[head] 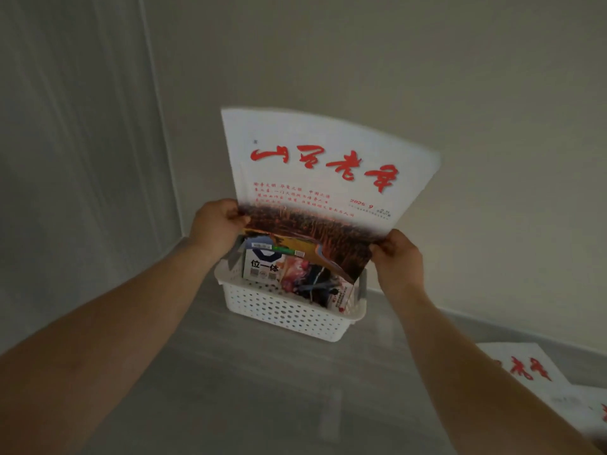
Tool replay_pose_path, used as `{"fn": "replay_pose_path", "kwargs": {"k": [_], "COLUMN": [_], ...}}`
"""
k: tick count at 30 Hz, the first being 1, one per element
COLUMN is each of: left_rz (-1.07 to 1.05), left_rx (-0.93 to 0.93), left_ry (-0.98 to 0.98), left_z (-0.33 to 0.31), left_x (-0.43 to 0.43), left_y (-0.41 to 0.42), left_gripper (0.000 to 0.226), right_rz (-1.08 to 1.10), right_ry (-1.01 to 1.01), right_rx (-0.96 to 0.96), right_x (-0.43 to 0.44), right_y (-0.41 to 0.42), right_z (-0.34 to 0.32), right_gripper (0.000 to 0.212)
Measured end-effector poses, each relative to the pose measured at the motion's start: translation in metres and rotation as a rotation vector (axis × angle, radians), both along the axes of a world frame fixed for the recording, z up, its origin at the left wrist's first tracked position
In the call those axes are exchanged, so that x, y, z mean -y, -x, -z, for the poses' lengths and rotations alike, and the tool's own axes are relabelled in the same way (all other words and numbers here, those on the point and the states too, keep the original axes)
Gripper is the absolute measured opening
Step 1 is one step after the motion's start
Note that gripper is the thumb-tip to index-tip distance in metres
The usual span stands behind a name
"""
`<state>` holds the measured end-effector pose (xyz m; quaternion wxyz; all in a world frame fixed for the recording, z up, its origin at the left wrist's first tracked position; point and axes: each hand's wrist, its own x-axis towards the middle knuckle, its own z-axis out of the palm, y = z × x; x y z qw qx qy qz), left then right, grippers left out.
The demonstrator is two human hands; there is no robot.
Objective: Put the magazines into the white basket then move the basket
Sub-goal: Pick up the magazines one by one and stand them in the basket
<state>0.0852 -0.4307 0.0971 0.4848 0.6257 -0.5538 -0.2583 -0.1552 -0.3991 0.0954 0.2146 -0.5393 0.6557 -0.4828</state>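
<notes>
The magazine (328,172), white-covered with large red characters and a reddish-brown picture along its bottom, is held upright between the two hands. Its cover faces the camera and its upper part fans out above them. The left hand (215,224) grips the lower left edge, fingers curled round the border. The right hand (399,254) pinches the lower right corner, thumb on the cover. The magazine's bottom edge lies just above the white basket (285,310); whether it touches the contents cannot be told.

The white basket, perforated along its walls, sits below and between both hands on a grey surface (230,389). Stowed magazines (262,264) stand tilted inside it, from beside the left hand across toward the right hand. A grey handle (363,287) shows on the basket's end just under the right hand.

Loose magazines (525,366) with the same red lettering lie flat on the grey surface, well apart from the basket, to the right of the right hand and nearer the person. A pale wall (460,93) rises beyond both hands.
</notes>
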Motion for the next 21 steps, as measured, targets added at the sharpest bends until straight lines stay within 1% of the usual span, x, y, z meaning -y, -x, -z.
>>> {"fn": "replay_pose_path", "kwargs": {"k": [5,8,12,16,18,21], "left_rz": [0.048,0.036,-0.010,-0.047,-0.063,-0.018], "left_rx": [0.084,0.117,0.163,0.224,0.205,0.106], "left_ry": [-0.109,-0.142,-0.122,-0.044,0.001,-0.017], "left_z": [0.034,0.046,0.051,0.051,0.051,0.050], "left_x": [0.013,0.019,0.026,0.031,0.032,0.034], "left_y": [-0.004,-0.005,-0.004,0.000,0.004,0.008], "left_gripper": [0.019,0.020,0.021,0.023,0.029,0.050], "right_rz": [-0.005,0.001,0.011,0.069,0.104,0.167], "right_ry": [-0.114,-0.156,-0.161,-0.195,-0.176,-0.122], "right_rx": [-0.060,-0.085,-0.098,-0.162,-0.163,-0.110], "right_x": [0.015,0.021,0.029,0.032,0.032,0.031], "right_y": [0.000,-0.003,-0.006,-0.003,-0.004,-0.009], "right_z": [0.028,0.038,0.042,0.050,0.052,0.051], "right_gripper": [0.016,0.019,0.021,0.019,0.018,0.023]}}
